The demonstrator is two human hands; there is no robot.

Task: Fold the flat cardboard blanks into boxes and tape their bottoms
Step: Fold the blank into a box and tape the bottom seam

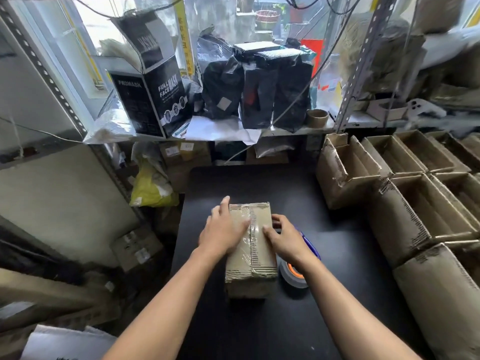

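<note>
both hands (223,231) flat on taped box (250,252); tape dispenser (293,275) beside, seemingly untouched.

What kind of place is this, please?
Probably a small packing workroom: folded open cardboard boxes stacked at right, a taped box under both hands on the black table, and a tape roll beside it.

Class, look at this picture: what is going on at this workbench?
A person is pressing both hands flat on a cardboard box lying on the black table. The left hand and right hand flank the clear-taped seam. A tape roll lies beside the box, and open finished boxes are stacked on the right.
</note>
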